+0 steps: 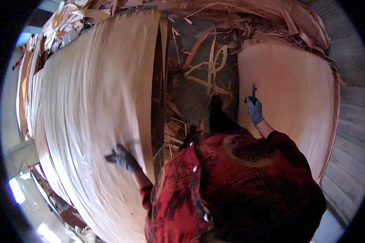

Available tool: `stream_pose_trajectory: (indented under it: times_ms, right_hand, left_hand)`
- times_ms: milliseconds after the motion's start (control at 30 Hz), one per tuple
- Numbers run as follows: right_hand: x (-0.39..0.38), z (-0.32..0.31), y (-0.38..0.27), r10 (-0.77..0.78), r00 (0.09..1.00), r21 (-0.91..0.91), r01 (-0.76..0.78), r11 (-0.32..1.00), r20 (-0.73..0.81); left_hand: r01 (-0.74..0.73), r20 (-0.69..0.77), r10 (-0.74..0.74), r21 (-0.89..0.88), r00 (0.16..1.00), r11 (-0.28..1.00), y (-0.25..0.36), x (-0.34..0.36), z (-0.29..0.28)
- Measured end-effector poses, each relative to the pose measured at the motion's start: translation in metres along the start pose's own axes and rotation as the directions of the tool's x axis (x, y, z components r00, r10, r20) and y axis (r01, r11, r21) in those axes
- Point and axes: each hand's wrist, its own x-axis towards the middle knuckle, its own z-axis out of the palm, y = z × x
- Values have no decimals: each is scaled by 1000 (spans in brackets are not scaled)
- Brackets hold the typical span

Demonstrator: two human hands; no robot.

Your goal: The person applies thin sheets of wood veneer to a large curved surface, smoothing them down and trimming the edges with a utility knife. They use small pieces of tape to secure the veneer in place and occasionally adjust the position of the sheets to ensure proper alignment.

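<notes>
On my left lies a tall stack of pale wood veneer sheets (97, 89), its layered edges fanned out along the far left side. My left hand (125, 158), in a dark grey glove, is over the top sheet near its right edge, fingers spread and holding nothing. Whether it touches the sheet, I cannot tell. A second stack of pinkish veneer (292, 93) is on my right. Above its left part, my gloved right hand (254, 110) is closed round a slim dark utility knife (254, 92), which points away from me.
Between the stacks runs a dark floor strip (190, 44) littered with curled veneer strips (217, 60). My dark shoe (217, 107) stands there. More scrap veneer (300, 28) is heaped along the far side. Grey boards (355, 133) lie beyond the right stack.
</notes>
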Motion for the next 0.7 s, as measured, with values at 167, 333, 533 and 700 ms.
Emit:
stream_pose_trajectory:
  times_ms: [167, 333, 533, 700]
  right_hand:
    - [66, -12, -55, 75, 996, 64, -78, 995, 42]
    - [140, -27, -116, 115, 993, 58, -116, 992, 27]
    - [217, -7, -157, 95, 994, 33, -97, 995, 59]
    - [294, -6, -202, 144, 984, -23, -142, 990, 108]
  left_hand:
    - [-95, 133, 8, 668, 991, 738, 52, 1, 63]
    - [-106, 151, -35, 822, 988, 559, 47, 4, 74]
    - [-50, 84, -51, 880, 995, 473, 26, 1, 58]
    - [-72, -16, -536, 987, 844, -142, 136, 29, 123]
